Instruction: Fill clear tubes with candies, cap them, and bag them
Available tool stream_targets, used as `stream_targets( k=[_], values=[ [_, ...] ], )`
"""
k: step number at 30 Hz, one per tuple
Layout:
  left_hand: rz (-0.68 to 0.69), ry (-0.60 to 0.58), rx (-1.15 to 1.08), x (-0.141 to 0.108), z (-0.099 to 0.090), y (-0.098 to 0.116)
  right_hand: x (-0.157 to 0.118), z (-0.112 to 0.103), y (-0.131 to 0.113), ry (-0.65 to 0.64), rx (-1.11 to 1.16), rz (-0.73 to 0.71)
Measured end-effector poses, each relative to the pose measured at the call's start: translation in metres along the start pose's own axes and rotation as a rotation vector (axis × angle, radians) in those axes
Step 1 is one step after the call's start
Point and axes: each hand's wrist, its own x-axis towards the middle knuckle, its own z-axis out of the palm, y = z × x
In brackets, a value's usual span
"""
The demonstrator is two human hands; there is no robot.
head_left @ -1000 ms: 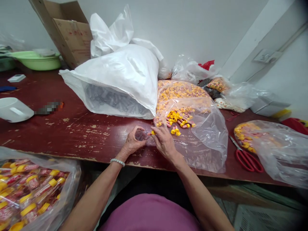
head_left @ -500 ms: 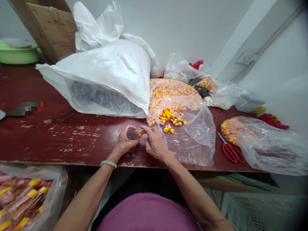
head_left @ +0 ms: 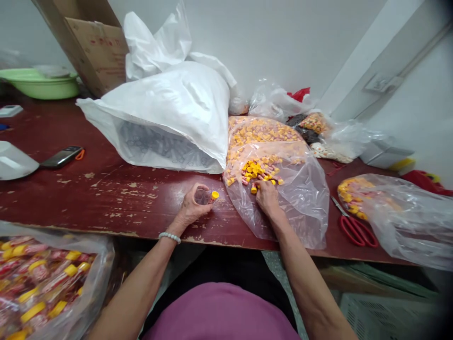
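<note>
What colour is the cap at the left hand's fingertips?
The cap is yellow; it shows best in the head view.

On the table (head_left: 148, 208), at left, a light-green basin (head_left: 42, 89) stands near a cardboard box (head_left: 99, 54). A black handheld device (head_left: 62, 157) lies beside a white vessel (head_left: 16, 161). Red-handled scissors (head_left: 358, 231) lie at right. A slotted plastic crate (head_left: 382, 309) sits below.
</note>
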Motion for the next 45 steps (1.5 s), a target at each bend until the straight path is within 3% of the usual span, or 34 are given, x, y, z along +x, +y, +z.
stream_targets(
  k=[4, 6, 8, 10, 14, 18, 22, 27, 31, 33, 35, 38, 41, 45],
  values=[
    [0.013, 0.004, 0.027, -0.001, 0.000, 0.004, -0.008, -0.012, -0.017, 0.177, 0.213, -0.020],
    [0.009, 0.005, 0.027, -0.001, 0.000, 0.004, -0.020, -0.025, -0.039, 0.216, 0.438, -0.198],
    [0.004, -0.005, 0.011, 0.000, 0.000, 0.004, -0.032, -0.036, -0.065, 0.145, 0.557, -0.430],
    [0.017, -0.016, 0.002, 0.000, -0.001, 0.001, -0.042, -0.043, -0.091, 0.072, 0.504, -0.572],
    [0.095, -0.010, 0.064, 0.001, -0.001, -0.005, -0.044, -0.046, -0.119, 0.008, 0.197, -0.654],
    [0.118, 0.003, 0.070, 0.003, -0.001, -0.010, -0.035, -0.046, -0.124, -0.078, 0.060, -0.695],
    [0.118, -0.021, 0.034, 0.002, 0.000, -0.011, -0.029, -0.043, -0.120, -0.086, 0.201, -0.737],
    [0.061, -0.035, -0.007, 0.001, -0.001, -0.010, -0.034, -0.037, -0.121, 0.033, 0.446, -0.607],
    [0.071, -0.044, -0.008, 0.002, -0.001, -0.011, -0.044, -0.035, -0.126, -0.103, 0.272, -0.620],
    [0.069, -0.047, -0.002, 0.002, -0.001, -0.011, -0.043, -0.035, -0.122, -0.110, 0.280, -0.644],
    [0.046, -0.038, -0.006, 0.002, 0.001, -0.011, -0.036, -0.034, -0.111, -0.027, 0.353, -0.592],
    [0.026, -0.025, -0.041, 0.001, 0.003, -0.009, -0.022, -0.028, -0.081, 0.116, 0.285, -0.340],
    [0.019, -0.020, -0.055, 0.000, 0.003, -0.006, -0.011, -0.014, -0.049, 0.055, 0.009, -0.107],
    [0.020, -0.009, -0.030, 0.000, 0.003, -0.005, -0.005, 0.005, -0.023, -0.012, -0.082, -0.043]
  ],
)
